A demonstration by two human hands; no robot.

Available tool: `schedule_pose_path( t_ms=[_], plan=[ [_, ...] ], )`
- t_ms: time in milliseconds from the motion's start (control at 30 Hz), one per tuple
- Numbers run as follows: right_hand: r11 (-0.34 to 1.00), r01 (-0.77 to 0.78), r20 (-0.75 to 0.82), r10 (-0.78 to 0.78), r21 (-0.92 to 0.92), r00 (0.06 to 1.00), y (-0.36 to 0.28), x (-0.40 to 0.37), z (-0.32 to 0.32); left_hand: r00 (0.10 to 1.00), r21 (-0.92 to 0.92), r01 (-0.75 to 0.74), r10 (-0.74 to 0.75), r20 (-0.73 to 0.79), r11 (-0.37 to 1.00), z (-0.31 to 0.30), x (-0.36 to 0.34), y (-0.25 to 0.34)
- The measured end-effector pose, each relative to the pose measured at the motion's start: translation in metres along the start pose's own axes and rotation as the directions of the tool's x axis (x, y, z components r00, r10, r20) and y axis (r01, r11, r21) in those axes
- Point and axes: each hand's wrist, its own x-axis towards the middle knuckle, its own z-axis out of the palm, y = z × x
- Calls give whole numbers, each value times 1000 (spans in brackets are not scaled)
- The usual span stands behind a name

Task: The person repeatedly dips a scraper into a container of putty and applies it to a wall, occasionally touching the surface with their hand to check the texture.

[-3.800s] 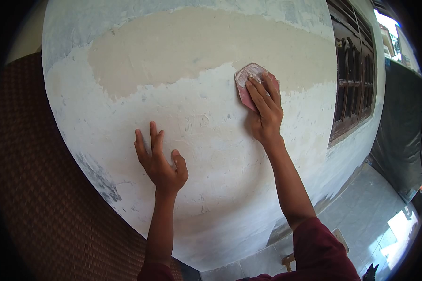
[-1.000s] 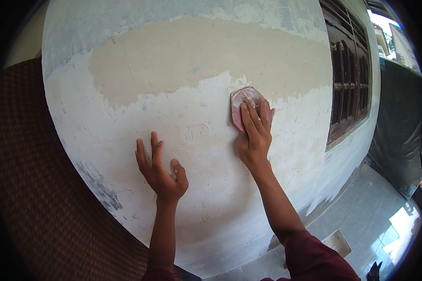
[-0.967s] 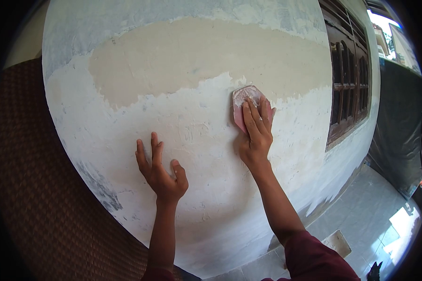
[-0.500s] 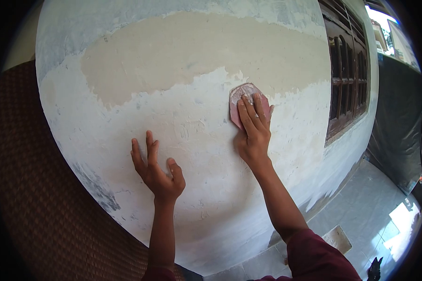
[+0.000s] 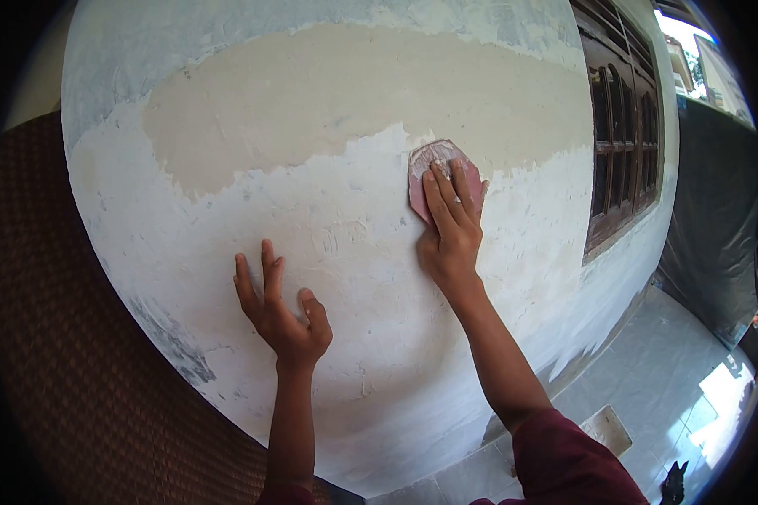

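Observation:
My right hand (image 5: 453, 227) presses a reddish piece of sandpaper (image 5: 421, 189) flat against the wall, fingers laid over it and pointing up. White dust coats the sandpaper's upper part. My left hand (image 5: 286, 316) is lower and to the left, its fingers spread and resting on or very close to the wall; it holds nothing. The wall (image 5: 354, 353) is whitish and rough around both hands, with small ridges and marks. Above them runs a wide beige patch (image 5: 312, 93) with a ragged lower edge, which the sandpaper's top nearly meets.
A dark wooden window (image 5: 619, 151) is set in the wall at right. Black sheeting (image 5: 707, 219) hangs beyond it. On the grey tiled floor (image 5: 640, 362) lies a shallow pale tray (image 5: 608, 427). Brown woven matting (image 5: 67, 337) covers the left side.
My right hand and the sandpaper have slid slightly up and to the left on the wall. My left hand stays nearly in the same place.

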Motion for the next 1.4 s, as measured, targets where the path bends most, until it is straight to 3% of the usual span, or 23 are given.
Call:
schedule_pose_path(
  t_ms=[100, 233, 367, 433, 733, 833, 1033, 1400],
  plan=[
    [999, -15, 40, 16, -32, 999, -2, -17, -14, 1000, -10, -9, 9, -7, 1000, 0, 0, -1],
    [999, 33, -82, -31, 13, 996, -3, 8, -10, 1000, 5, 1, -1, -5, 1000, 3, -2, -3],
    [996, 79, -92, -81, -31, 992, -6, 42, -1, 1000, 12, 4, -4, 0, 1000, 3, -3, -3],
    [998, 31, -52, -29, 49, 998, 1, 36, 5, 1000, 12, 2, -2, -4, 1000, 2, -1, -3],
    [995, -57, 112, 48, 84, 993, -7, -28, -37, 1000, -31, 0, 1, 9, 1000, -1, 0, 1],
    [999, 26, 99, -22, -44, 995, -12, -19, -56, 1000, -66, 10, -11, -4, 998, 3, -1, -2],
    [995, 44, 117, -32, -95, 993, -15, -17, -80, 999, -121, -1, -5, -50, 993, 4, -1, 7],
    [973, 31, 161, 6, -228, 987, 5, -14, -148, 1000, -369, 3, -9, -13, 930, 31, -5, 79]
  ],
)
